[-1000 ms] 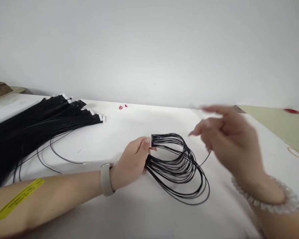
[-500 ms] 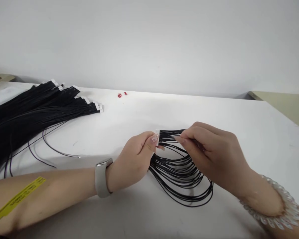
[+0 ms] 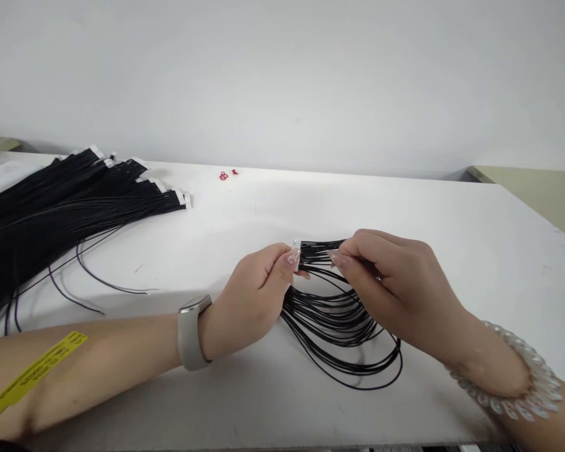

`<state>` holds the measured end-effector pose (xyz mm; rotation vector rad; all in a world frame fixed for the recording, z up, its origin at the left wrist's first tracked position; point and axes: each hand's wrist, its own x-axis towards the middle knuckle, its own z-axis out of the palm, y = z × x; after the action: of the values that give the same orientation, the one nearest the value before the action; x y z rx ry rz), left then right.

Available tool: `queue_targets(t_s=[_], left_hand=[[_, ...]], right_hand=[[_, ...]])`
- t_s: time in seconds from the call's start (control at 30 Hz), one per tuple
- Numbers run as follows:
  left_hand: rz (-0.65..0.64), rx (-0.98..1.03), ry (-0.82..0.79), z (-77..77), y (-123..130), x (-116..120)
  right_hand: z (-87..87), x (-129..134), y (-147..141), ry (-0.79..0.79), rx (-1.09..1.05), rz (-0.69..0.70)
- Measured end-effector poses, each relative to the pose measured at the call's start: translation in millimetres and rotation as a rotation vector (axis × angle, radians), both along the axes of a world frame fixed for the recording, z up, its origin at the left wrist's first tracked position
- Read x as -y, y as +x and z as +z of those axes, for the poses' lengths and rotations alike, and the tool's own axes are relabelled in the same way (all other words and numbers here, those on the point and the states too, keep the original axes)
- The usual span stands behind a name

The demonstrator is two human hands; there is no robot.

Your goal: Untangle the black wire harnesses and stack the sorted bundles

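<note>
My left hand (image 3: 254,292) pinches a white connector (image 3: 297,254) between thumb and fingers. Thin black wires (image 3: 317,252) run out of the connector to the right. My right hand (image 3: 395,282) is closed on these wires a short way from the connector, thumb and index fingertip pressed together on them. Below both hands the bundle hangs in wide black loops (image 3: 343,323) that curve back toward my left palm. The wire ends are hidden behind my hands.
A large pile of black wire harnesses (image 3: 66,213) with white connectors (image 3: 183,199) lies on the white table (image 3: 245,213) at the left. Loose wires (image 3: 108,285) stick out from it. Small red loops (image 3: 223,176) lie near the back edge, before a white wall (image 3: 282,81).
My right thumb and fingertips have shifted slightly left along the wires, toward the connector. My left hand keeps its hold. The whole view has tilted a little.
</note>
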<state>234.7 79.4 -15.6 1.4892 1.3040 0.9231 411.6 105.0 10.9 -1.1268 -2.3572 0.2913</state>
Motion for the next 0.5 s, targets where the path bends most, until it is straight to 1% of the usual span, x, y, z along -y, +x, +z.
queue_targets(t_s=[0.1,0.27,0.33,0.43,0.5], left_hand=[[-0.004,-0.021,0.003,0.2,0.1,-0.1],[0.006,-0.030,0.005,1.7,0.8,-0.3],[0.010,-0.016,-0.004,2.1,0.9,-0.3],[0.016,0.017,-0.012,2.3,1.0,-0.1],[0.023,0.029,-0.007,2.1,1.1,-0.1]], right_hand=[[-1.1,-0.4,-1.6,0.018,0.012,-0.027],[-2.6,1.4,-2.6,0.092,0.069,-0.064],[-2.9,3.2,-2.8,0.172,0.111,-0.068],[-3.4,5.6,-3.3,0.348,0.192,-0.067],[-4.1,6.1,-3.9,0.422,0.225,-0.069]])
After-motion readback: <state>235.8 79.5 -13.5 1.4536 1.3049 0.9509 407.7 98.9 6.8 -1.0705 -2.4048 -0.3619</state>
